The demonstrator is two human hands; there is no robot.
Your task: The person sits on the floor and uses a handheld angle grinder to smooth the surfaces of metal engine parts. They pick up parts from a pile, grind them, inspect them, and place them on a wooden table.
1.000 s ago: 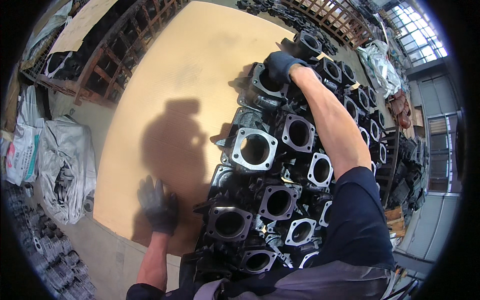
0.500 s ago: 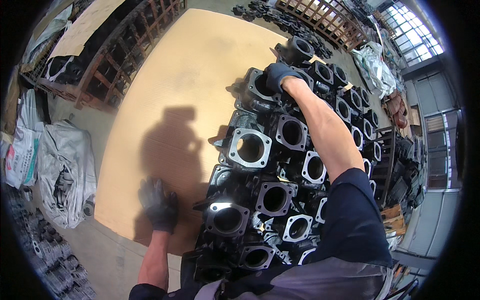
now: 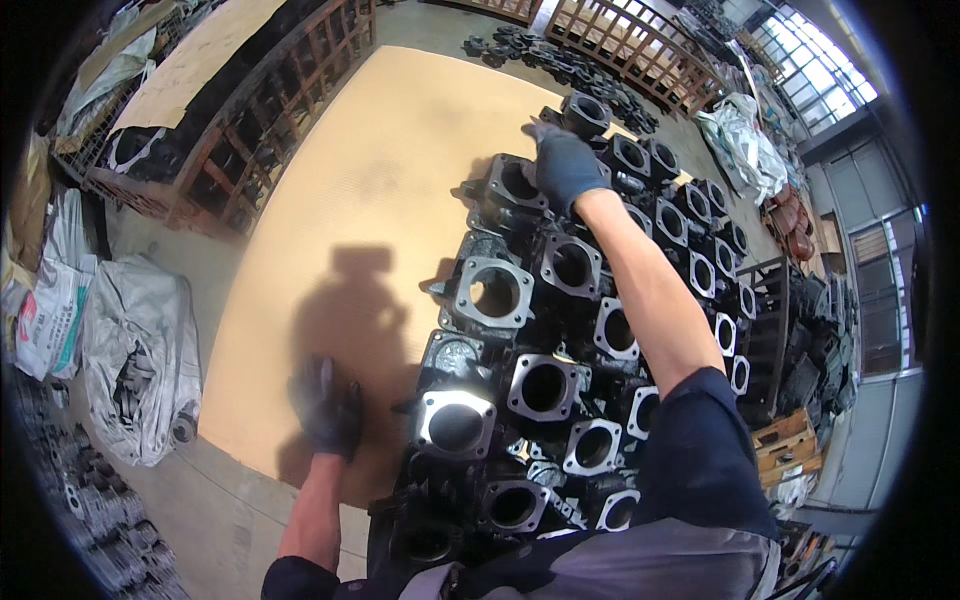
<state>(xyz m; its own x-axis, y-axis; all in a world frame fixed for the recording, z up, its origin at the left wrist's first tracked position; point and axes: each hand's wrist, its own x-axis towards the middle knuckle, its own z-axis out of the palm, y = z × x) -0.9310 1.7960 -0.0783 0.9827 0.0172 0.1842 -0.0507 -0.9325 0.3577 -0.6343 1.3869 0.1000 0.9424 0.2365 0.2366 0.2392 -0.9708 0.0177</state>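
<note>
The gloved left hand [image 3: 326,405] rests on the cardboard sheet [image 3: 400,150], holding nothing. Rows of black metal parts [image 3: 515,395] cover the sheet's right side; the right forearm hides some. The gloved right hand [image 3: 567,170] lies over the far parts, fingers loosely spread; I cannot tell whether it grips one. Leftward stand a white sack [image 3: 140,350] and a bag [image 3: 55,310] with red and teal print, then a rusty rack [image 3: 185,185]. Brown crates [image 3: 640,50] stand farthest.

Castings [image 3: 543,361] on the right side of the cardboard sheet [image 3: 400,150], sack [image 3: 160,315] to its left.
</note>
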